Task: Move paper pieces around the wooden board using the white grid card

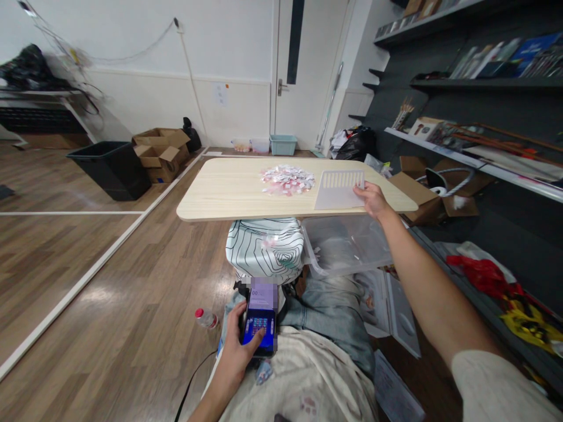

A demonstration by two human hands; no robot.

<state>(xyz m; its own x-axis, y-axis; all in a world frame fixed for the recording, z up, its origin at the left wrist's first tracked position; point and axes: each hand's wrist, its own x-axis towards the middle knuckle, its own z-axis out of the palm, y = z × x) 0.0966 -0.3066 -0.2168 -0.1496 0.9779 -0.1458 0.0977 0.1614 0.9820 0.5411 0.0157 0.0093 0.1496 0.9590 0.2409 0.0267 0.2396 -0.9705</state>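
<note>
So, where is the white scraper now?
In the head view, the white scraper lies on the right side of the table, beside the pile of small packets; the right hand holds its right edge.

We record the tabletop (220, 193) as pale wood grain. The pile of packets (287, 179) is white and pink; the slotted panel (338, 189), plain milky white. The phone (259, 325) screen shows blue. We note black contour lines on the white cushion (265, 249), and a red cap on the clear bottle (206, 318).

A pile of packets (288, 179) is set mid-frame on the worktop (220, 193), a panel (336, 190) just right of it, a bin (347, 243) underneath.
</note>
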